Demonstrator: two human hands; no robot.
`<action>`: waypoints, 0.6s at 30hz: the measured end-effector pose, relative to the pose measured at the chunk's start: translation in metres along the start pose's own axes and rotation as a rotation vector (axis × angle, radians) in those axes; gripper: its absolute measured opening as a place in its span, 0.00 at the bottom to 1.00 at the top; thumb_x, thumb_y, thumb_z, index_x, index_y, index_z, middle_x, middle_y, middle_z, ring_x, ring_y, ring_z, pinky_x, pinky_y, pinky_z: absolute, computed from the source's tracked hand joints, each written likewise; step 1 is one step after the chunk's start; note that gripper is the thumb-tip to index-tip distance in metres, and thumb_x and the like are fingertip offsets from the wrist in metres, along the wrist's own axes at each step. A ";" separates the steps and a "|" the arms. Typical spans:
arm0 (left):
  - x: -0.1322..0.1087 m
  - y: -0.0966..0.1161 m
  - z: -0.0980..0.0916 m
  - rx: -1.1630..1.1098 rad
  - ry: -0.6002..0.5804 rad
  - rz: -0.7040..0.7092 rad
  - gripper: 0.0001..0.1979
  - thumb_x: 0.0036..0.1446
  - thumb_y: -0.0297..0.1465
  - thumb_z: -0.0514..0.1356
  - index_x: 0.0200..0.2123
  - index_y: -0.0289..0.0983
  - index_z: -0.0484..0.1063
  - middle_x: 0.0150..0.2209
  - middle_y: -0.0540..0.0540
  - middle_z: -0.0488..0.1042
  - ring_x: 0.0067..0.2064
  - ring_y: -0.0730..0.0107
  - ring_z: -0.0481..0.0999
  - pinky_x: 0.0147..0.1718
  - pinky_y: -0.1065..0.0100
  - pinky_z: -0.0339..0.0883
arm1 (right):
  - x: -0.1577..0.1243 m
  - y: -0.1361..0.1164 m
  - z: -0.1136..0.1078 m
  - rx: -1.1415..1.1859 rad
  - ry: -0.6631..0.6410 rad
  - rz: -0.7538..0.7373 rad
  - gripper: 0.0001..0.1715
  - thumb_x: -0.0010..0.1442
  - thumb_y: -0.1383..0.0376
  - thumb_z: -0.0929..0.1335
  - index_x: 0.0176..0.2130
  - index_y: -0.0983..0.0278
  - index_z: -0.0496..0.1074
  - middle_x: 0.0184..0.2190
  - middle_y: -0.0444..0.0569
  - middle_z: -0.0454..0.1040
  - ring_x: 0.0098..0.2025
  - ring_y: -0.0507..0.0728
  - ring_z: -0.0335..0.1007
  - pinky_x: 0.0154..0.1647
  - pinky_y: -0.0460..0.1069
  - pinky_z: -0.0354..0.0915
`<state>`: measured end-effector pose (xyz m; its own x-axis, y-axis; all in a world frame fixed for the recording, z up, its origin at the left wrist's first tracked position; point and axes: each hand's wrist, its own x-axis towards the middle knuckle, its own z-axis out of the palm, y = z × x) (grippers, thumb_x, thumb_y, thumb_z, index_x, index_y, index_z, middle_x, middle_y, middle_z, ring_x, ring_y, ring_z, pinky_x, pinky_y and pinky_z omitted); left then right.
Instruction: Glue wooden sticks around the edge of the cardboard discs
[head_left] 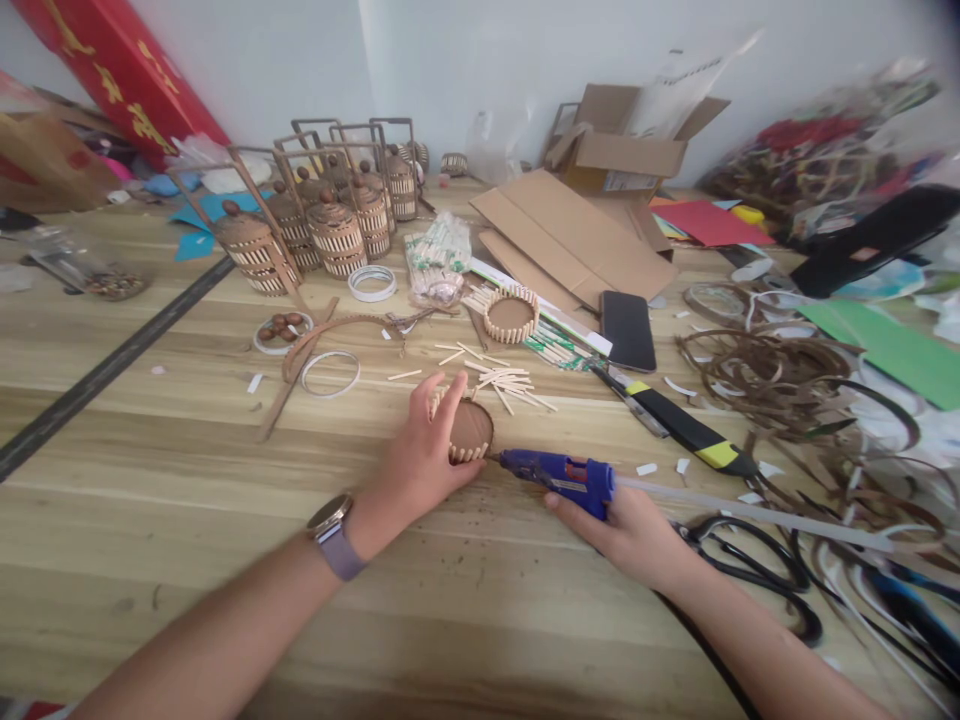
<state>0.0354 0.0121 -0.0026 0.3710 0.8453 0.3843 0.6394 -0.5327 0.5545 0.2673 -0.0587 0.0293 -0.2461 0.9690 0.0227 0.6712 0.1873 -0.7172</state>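
Here a pale, streaked wood-grain table [225, 545] is backed by a whitish wall [427, 60]; far left, slatted brown lidded containers [337, 238] with square-topped handles are clustered, and at right, thin brown strips [776, 365] are heaped in coils. At centre, a round brown disc edged with pale sticks [472, 430] is held between left-hand [412, 440] fingers and thumb, half curled; a blue plastic glue gun [559, 477] is gripped firmly by the right hand [637, 535], nozzle just beside the rim.
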 end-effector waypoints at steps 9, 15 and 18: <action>0.000 -0.001 0.000 0.021 -0.005 0.005 0.55 0.44 0.28 0.71 0.67 0.47 0.38 0.62 0.36 0.49 0.66 0.40 0.52 0.58 0.40 0.61 | 0.001 -0.001 0.001 -0.013 -0.019 0.029 0.19 0.61 0.55 0.63 0.43 0.61 0.77 0.42 0.51 0.81 0.43 0.63 0.77 0.45 0.54 0.72; 0.000 -0.001 0.000 0.009 0.003 0.021 0.56 0.44 0.28 0.71 0.68 0.46 0.38 0.62 0.35 0.48 0.66 0.41 0.52 0.59 0.42 0.60 | 0.001 0.000 0.002 -0.028 -0.021 0.024 0.19 0.62 0.54 0.63 0.43 0.60 0.77 0.41 0.51 0.81 0.43 0.63 0.77 0.45 0.55 0.72; 0.000 -0.001 0.000 0.006 0.007 0.023 0.56 0.44 0.28 0.71 0.68 0.47 0.38 0.62 0.36 0.49 0.66 0.41 0.53 0.59 0.42 0.60 | 0.000 0.000 0.003 -0.029 -0.015 0.016 0.20 0.62 0.54 0.63 0.44 0.61 0.77 0.43 0.52 0.81 0.44 0.64 0.77 0.46 0.55 0.72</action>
<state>0.0348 0.0129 -0.0037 0.3809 0.8324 0.4024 0.6343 -0.5520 0.5412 0.2652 -0.0588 0.0274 -0.2452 0.9695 0.0009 0.6953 0.1765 -0.6967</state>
